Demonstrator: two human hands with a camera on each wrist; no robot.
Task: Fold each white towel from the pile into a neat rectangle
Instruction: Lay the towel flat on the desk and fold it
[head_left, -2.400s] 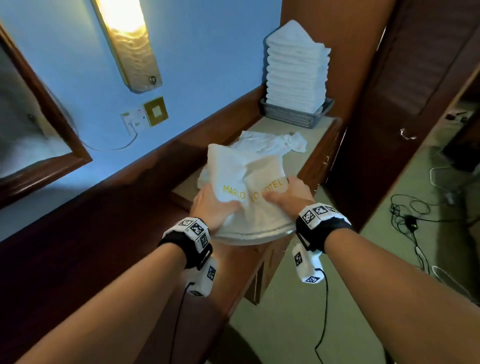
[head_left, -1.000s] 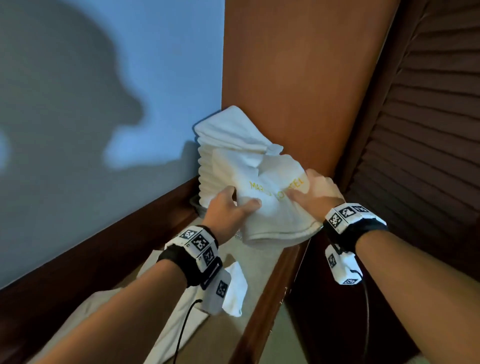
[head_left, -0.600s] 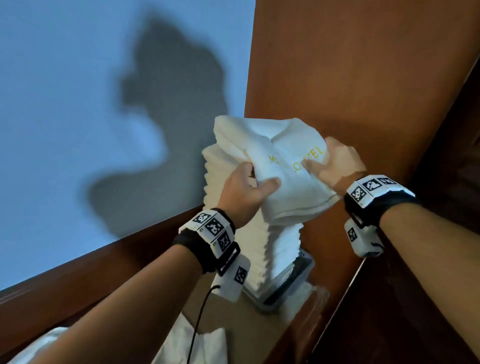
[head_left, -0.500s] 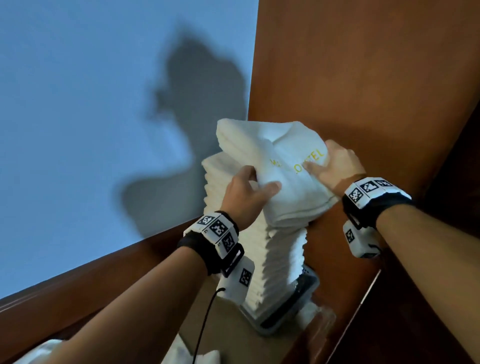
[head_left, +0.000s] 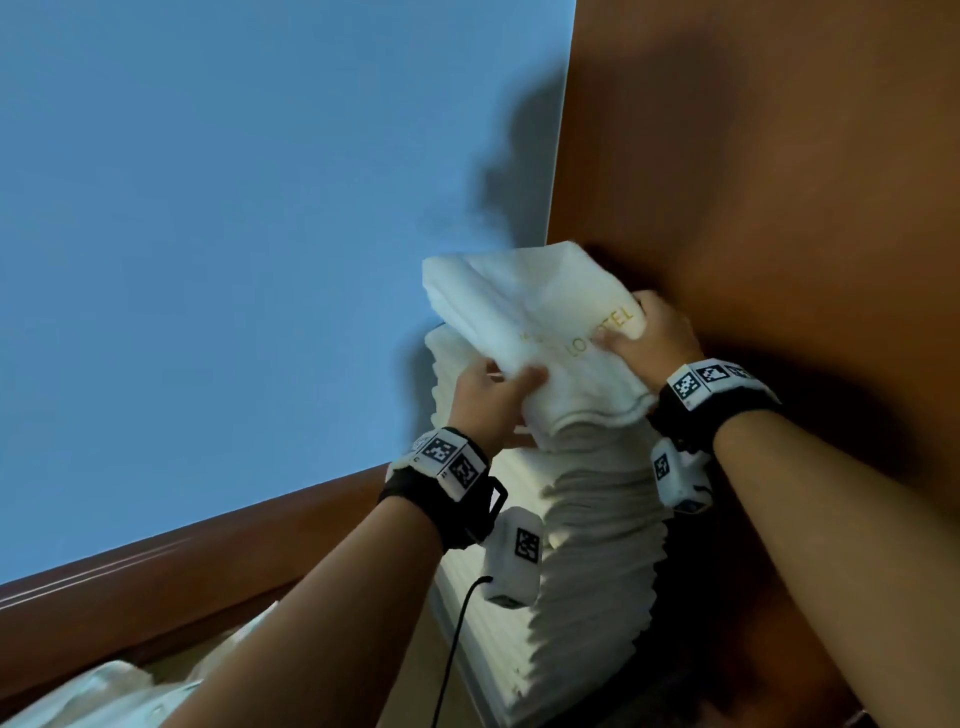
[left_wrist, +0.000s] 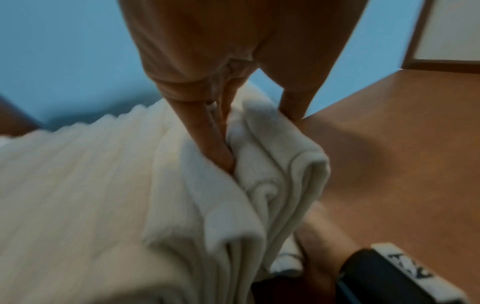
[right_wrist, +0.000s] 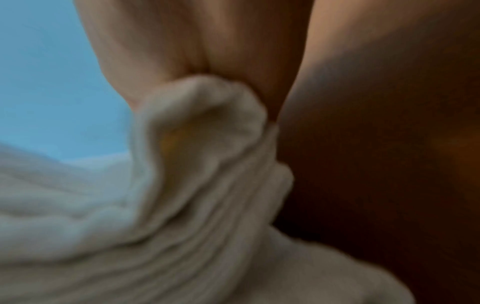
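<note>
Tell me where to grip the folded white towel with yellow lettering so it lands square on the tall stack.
Grip the folded white towel at its two near corners, coming from the front, as the left hand and right hand do. The brown wooden panel blocks the right and far sides, and the thick rolled fold faces you, so thumbs on top and fingers beneath probably keep the layers together over the tall stack of folded white towels.

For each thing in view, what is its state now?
Folded white towel with yellow lettering: folded, held at the top of the stack.
Tall stack of folded white towels: upright, slightly uneven.
Left hand: grips the towel's near edge.
Right hand: grips the towel's right end.
</note>
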